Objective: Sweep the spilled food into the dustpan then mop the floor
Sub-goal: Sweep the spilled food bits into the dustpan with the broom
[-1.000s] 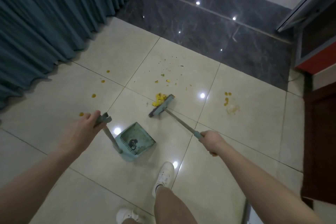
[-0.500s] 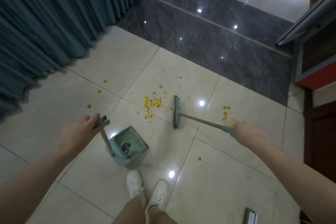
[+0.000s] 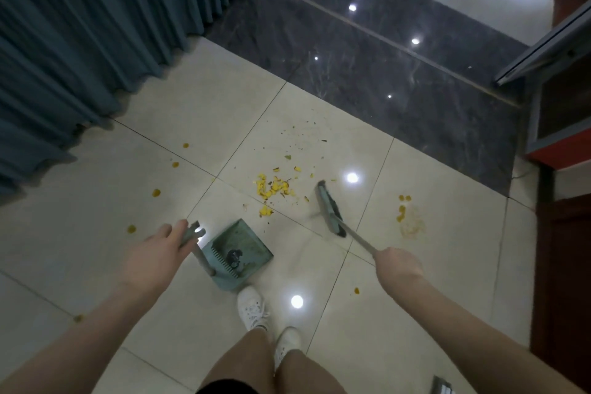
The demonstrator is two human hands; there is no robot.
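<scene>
Glossy tiled floor (image 3: 192,125): spilled food (image 3: 271,187) lies between broom (image 3: 329,211) and dustpan (image 3: 238,249). Left hand (image 3: 153,256) and right hand (image 3: 398,265) each grip handles closed. Risk: a hard stroke scatters crumbs past the pan.

Broom head (image 3: 329,208) now right of pile (image 3: 271,189)

Floor tiles (image 3: 198,125): glossy, smooth, pale; adjoining dark band (image 3: 367,73) polished, stone-like. Dustpan (image 3: 243,246): matt teal plastic, scuffed. Curtain (image 3: 80,25): matt cloth, pleated.
</scene>
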